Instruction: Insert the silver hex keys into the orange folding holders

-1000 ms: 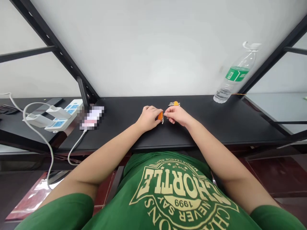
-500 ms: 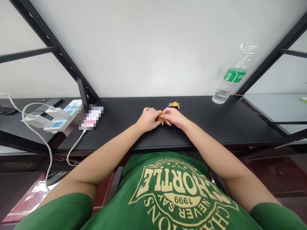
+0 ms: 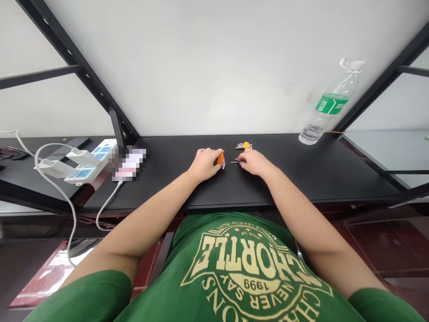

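My left hand is closed around an orange hex key holder, with several silver hex key ends sticking out on its right side. To the right, my right hand pinches a thin metal hex key low over the black tabletop; its tip points left toward the holder, with a gap between them. Whether the key touches the table, I cannot tell. Just behind my right hand lies a second hex key set in a yellow-orange holder, partly covered by the fingers.
A clear water bottle with a green label stands at the back right by the black frame. On the left are a blurred-out phone on a white cable and a white power strip with plugs. A white wall rises behind the black table.
My right hand has moved right, away from my left hand, with a hex key in its fingers. The orange holder stays in my left hand, its key ends now more exposed.
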`<state>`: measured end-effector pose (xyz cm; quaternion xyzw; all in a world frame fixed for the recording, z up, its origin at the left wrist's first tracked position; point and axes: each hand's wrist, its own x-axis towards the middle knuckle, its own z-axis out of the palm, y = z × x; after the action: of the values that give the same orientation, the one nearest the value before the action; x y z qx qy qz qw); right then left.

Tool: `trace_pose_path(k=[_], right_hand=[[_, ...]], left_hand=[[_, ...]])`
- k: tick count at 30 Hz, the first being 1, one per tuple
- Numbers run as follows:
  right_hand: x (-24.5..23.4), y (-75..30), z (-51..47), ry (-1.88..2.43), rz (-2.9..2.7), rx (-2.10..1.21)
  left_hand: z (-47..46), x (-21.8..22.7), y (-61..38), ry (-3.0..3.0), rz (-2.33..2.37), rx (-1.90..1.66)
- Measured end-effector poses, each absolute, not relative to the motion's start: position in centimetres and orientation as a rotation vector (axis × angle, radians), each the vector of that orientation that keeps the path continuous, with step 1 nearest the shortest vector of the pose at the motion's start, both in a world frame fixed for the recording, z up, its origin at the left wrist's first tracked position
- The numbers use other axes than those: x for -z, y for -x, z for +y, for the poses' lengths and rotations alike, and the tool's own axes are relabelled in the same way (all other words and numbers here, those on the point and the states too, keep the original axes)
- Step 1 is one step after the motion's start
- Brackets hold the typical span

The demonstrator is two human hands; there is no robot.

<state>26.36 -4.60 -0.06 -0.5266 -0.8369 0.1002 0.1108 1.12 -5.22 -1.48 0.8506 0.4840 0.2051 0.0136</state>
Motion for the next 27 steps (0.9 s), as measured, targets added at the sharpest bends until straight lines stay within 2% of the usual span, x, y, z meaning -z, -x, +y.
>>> trace_pose_path(k=[4,9,17,27], right_hand=[[-0.6,-25.6,-5.6,1.616,-2.580,-0.163],[-0.7,-24.9,-6.1,1.607,-2.566,-0.187],[0.0,-24.9,-5.8,1.447,-2.473,-0.482],[0.1,-24.8,-5.7,1.263,-2.303,-0.576]], left_hand=[[-5.1,1.5,-1.0,-2.623,1.534,-0.642],[-5.1,1.4,-1.1,-2.646,1.519,-0.594],[-5.1,1.5,-1.1,-2.669,1.441,-0.543],[-5.2,1.6,-1.1,-2.697,1.396,-0.566]])
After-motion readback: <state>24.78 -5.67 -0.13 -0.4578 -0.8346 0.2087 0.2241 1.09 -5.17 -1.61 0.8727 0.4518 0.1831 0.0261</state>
